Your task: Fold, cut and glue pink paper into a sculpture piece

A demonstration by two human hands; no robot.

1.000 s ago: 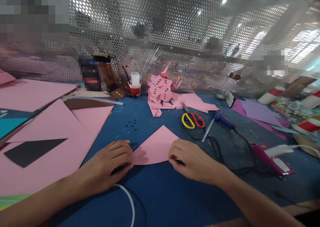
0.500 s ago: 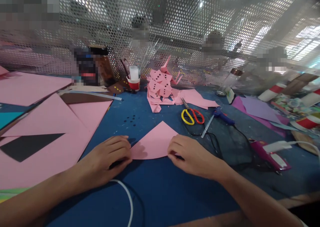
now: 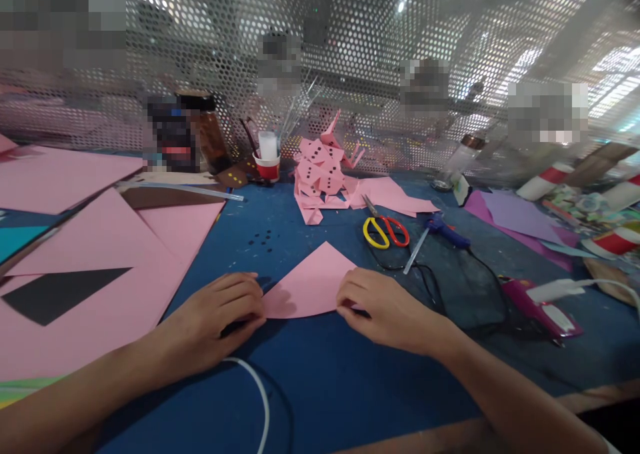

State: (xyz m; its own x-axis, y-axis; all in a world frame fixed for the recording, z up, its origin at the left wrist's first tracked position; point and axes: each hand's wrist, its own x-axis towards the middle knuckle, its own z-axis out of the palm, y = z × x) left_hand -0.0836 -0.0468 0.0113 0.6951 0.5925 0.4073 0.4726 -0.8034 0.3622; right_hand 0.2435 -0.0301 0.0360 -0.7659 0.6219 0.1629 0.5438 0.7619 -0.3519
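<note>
A pink sheet of paper (image 3: 306, 286), shaped like a triangle with its peak pointing away from me, lies low over the blue table. My left hand (image 3: 226, 313) pinches its left corner between thumb and fingers. At the right corner, my right hand (image 3: 373, 306) is closed on the paper in the same way, its fingertips partly hidden. The near edge bows slightly between the hands. Beyond the paper sits a folded pink paper model (image 3: 320, 167) with black dots. Scissors (image 3: 386, 231) with one yellow and one red handle lie to its right.
A blue glue gun (image 3: 447, 231) with a black cord lies right of the scissors. Large pink sheets (image 3: 185, 234) and a black paper piece (image 3: 65, 294) cover the left. A paper cup (image 3: 268, 168) stands at the back. A white cable (image 3: 261, 391) curves near the front.
Almost nothing differs. Both hands keep their hold on the paper's corners, and the view has shifted very slightly.
</note>
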